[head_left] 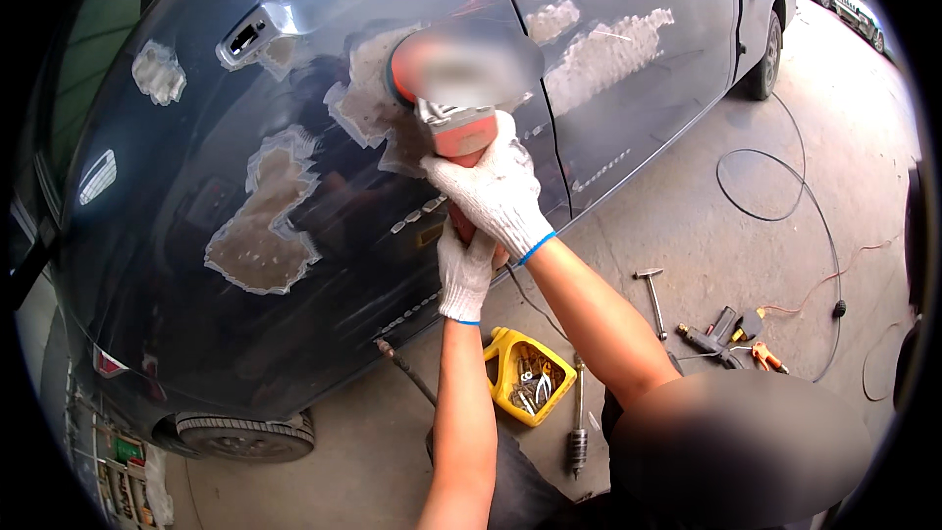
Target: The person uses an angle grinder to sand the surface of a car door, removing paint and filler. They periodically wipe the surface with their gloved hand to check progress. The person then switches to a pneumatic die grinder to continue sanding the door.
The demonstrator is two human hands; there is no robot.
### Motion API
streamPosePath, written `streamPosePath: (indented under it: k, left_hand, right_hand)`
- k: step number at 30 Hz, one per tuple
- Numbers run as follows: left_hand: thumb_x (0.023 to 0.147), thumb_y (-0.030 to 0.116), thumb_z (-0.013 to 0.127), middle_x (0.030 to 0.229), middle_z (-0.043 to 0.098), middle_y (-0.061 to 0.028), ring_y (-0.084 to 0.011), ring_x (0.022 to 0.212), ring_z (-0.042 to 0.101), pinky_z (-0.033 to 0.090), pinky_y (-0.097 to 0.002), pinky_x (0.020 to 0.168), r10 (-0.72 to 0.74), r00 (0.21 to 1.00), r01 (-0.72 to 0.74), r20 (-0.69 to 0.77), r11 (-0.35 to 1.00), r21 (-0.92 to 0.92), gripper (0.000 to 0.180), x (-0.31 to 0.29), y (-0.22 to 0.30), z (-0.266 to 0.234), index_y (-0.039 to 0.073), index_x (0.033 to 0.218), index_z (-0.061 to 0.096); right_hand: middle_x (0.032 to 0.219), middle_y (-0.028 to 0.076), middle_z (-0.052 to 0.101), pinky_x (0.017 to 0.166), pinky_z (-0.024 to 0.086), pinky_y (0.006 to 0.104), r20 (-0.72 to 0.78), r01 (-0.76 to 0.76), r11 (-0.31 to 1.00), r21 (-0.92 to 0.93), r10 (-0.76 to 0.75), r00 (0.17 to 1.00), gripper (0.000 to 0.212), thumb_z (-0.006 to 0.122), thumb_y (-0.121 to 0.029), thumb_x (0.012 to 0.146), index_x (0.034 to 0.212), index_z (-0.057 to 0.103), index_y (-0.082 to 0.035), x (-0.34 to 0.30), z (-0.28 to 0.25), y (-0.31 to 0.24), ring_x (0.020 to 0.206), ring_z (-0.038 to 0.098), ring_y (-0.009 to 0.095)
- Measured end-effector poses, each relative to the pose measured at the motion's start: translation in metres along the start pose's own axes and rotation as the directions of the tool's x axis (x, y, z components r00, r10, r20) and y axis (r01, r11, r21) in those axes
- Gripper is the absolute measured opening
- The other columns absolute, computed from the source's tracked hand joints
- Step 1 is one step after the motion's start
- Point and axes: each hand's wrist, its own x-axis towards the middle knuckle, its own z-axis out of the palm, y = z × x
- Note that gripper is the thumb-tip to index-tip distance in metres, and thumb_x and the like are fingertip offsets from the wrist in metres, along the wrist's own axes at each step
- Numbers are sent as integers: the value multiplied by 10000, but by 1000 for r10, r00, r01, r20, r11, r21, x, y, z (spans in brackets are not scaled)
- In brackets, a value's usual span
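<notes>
Both my hands wear white knitted gloves with blue cuffs and grip one red angle grinder (pixel 461 135). My right hand (pixel 491 186) is wrapped round its body, just behind the head. Lower down, my left hand (pixel 465 270) closes round the rear of its handle. The grinder's head and disc are up at a bare metal patch (pixel 363 88) on the dark car door (pixel 392 226); a blur hides part of the head. Thin orange sparks streak away to the upper right. Other patches stripped of paint (pixel 260 216) mark the panels around it.
Below the car, a cut-open yellow jug (pixel 533 412) holds small metal parts and tools. Beside it lie a slide hammer (pixel 578 437), a hammer (pixel 652 299) and several hand tools (pixel 726 334). A black cable (pixel 832 226) loops over the concrete floor at right.
</notes>
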Motion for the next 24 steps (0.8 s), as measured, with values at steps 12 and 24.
streamPosePath:
  k: [12, 24]
  left_hand:
    - [828, 530, 730, 1055, 667, -85, -122, 931, 599, 486, -272, 806, -127, 983, 109, 135, 985, 133, 737, 6, 4, -6, -47, 1245, 543]
    - [780, 503, 745, 1107, 676, -173, -201, 991, 633, 488, -327, 875, -60, 997, 55, 50, 993, 100, 791, 4, 15, 2, -83, 1259, 518]
  right_hand:
    - [1085, 190, 667, 913, 513, 420, -188, -182, 977, 106, 200, 962, 780, 794, -426, 673, 1254, 467, -20, 2, -6, 8, 1020, 669, 332]
    - [1124, 201, 657, 947, 491, 417, -133, -63, 991, 122, 79, 988, 789, 804, -414, 685, 1277, 450, -31, 5, 1, 12, 1094, 641, 334]
